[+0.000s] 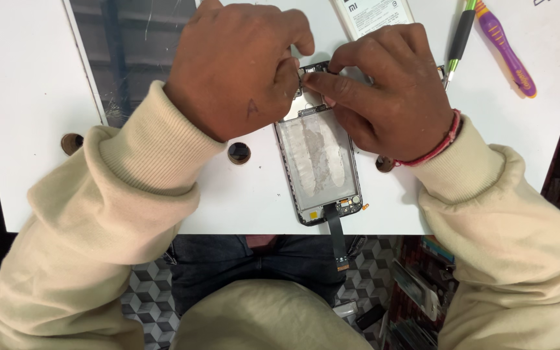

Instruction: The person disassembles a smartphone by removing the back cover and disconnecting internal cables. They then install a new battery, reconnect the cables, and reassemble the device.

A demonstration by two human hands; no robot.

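The left hand (241, 68) and right hand (384, 91), fingers curled, pinch at the top of one opened phone frame (319, 165) lying on the white table (27, 97). Beyond lie one battery (374, 13), one purple pry tool (507, 48), one green-handled tool (459, 39).

An opened phone (319, 162) lies flat on the white table, its length running near to far, back cover off. Its empty battery bay shows pale glue residue. A dark flat cable (336, 240) hangs off the near end, past the table edge.
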